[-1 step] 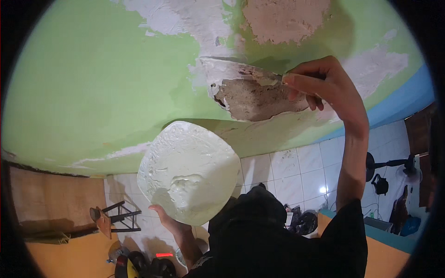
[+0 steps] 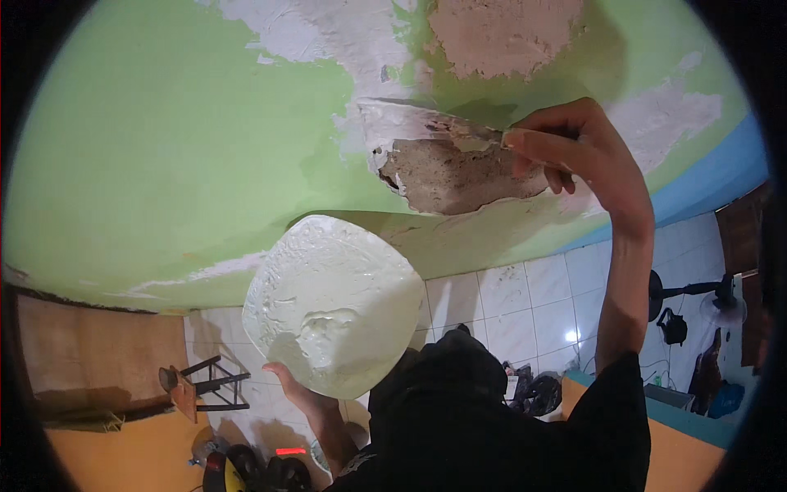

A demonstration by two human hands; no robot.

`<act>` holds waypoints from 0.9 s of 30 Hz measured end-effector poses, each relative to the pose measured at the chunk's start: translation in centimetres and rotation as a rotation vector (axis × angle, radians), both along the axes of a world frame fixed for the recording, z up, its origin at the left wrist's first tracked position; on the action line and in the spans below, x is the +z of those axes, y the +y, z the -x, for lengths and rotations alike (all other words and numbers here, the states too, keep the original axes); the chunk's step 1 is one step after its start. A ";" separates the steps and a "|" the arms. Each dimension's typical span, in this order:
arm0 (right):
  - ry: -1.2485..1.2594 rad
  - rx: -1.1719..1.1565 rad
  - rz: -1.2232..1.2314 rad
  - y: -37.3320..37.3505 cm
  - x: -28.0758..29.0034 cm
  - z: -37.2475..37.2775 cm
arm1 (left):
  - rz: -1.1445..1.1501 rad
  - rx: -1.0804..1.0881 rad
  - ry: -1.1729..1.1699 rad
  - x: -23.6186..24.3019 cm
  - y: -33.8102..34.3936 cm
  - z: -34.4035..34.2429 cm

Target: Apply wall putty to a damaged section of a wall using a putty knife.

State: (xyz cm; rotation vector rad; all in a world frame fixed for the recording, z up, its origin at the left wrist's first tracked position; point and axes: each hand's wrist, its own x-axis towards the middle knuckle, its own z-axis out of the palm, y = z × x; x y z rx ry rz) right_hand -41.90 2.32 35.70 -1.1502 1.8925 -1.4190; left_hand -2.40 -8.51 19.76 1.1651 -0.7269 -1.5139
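Note:
My left hand supports a pale, rounded-square board from below, its thumb showing at the near left edge and the other fingers hidden. Wet white putty coats the board, with a thicker lump near its middle. Up at the wall, my right hand pinches the right end of a thin, wide putty scraper, smeared white with brownish patches. The scraper lies along the upper part of a bare, rough grey-brown patch in the green wall. White filler borders that patch on its left.
Above is a pinkish plaster patch beside white filler smears. Below the wall runs a white tiled floor. A small stool stands at left, a fan at right. A low teal-topped partition is at lower right.
My right hand and the scraper have shifted very slightly to the right along the wall. The board in my left hand has not visibly moved.

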 end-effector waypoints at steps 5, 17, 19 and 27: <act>0.015 0.002 -0.010 1.6 0.0 2.2 | 0.030 0.027 -0.038 0.0 0.2 0.5; -0.176 -0.619 0.318 4.3 -7.3 -8.9 | 0.090 -0.048 0.009 -1.4 -0.8 -0.7; -0.039 -0.668 0.473 2.2 -11.6 -10.8 | 0.102 -0.072 -0.006 -1.2 -0.8 -0.8; 0.175 -0.891 0.500 -8.6 -14.7 -7.9 | 0.172 -0.182 -0.145 -0.3 -1.3 -1.7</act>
